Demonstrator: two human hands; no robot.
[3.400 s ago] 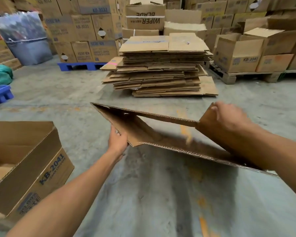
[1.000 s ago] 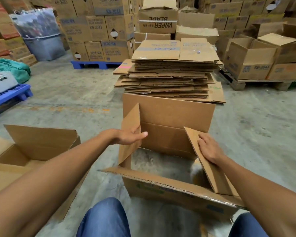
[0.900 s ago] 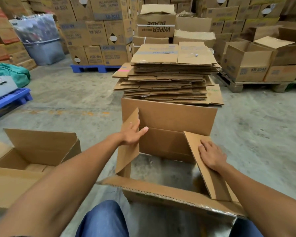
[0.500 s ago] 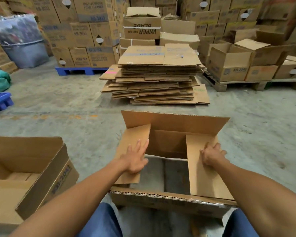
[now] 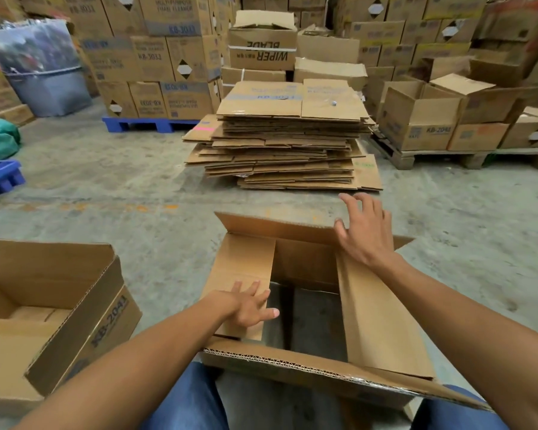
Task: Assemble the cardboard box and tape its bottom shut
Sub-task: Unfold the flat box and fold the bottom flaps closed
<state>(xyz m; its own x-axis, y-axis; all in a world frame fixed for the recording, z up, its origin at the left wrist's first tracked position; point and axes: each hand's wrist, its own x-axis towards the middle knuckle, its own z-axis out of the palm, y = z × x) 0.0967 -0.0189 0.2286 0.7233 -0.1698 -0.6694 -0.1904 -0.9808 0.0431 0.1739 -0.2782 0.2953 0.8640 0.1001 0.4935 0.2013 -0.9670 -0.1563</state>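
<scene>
- Concrete floor (image 5: pixel 121 193) spreads across the warehouse, grey and scuffed, with faint orange marks ahead of the work area.
- Stacked cartons (image 5: pixel 156 54) fill the back wall on a blue pallet (image 5: pixel 149 124); one carton higher up reads "WIPER BLADE" upside down.
- Further open cartons sit on a wooden pallet (image 5: pixel 466 156) at the right, one marked KB-2041.
- Pile of flattened cardboard (image 5: pixel 286 141) lies on the floor beyond the work area, well apart from the hands.
- Cardboard box (image 5: pixel 302 268), the one being assembled, stands on the floor directly in front of the person's knees, opened into a rectangle with its flaps on top; bare floor shows through the middle gap.
- Its two short flaps are folded inward, the left flap (image 5: pixel 246 274) and the right flap (image 5: pixel 379 318) lying roughly level; the far long flap (image 5: pixel 277 225) stands up and the near long flap (image 5: pixel 323 367) leans toward the person.
- Second open box (image 5: pixel 59 311), marked KB-2041, rests on the floor at the left, apart from the first.
- Left hand (image 5: pixel 249 308) lies flat on the left flap, fingers spread, pressing down and gripping nothing.
- Right hand (image 5: pixel 364 231) hovers at the far long flap with fingers splayed wide, closed on nothing; whether it touches the cardboard I cannot tell.
</scene>
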